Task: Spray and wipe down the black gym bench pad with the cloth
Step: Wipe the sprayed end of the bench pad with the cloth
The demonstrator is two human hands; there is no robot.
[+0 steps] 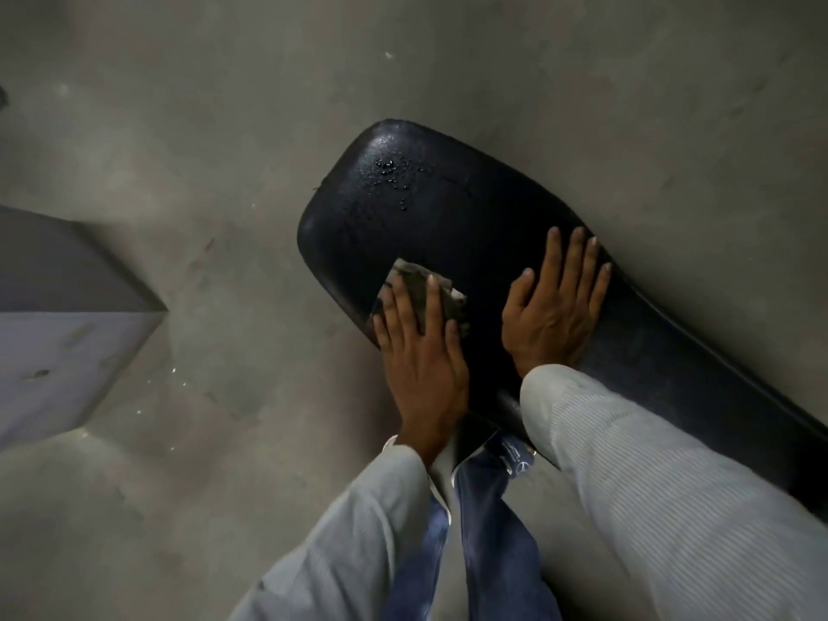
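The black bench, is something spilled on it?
Yes. Droplets sit near the far end of the black bench pad, probably spray not yet wiped. The left hand presses the cloth nearer the person.

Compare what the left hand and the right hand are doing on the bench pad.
The left hand presses the cloth near the pad's edge; the right hand lies bare on the pad. The left sits nearer the pad's rounded end, the right farther along. Both are flat with straight fingers.

bench pad (448,217): black grained vinyl, wet sheen
cloth (419,286): grey, crumpled fabric
floor (224,127): matt, scuffed concrete
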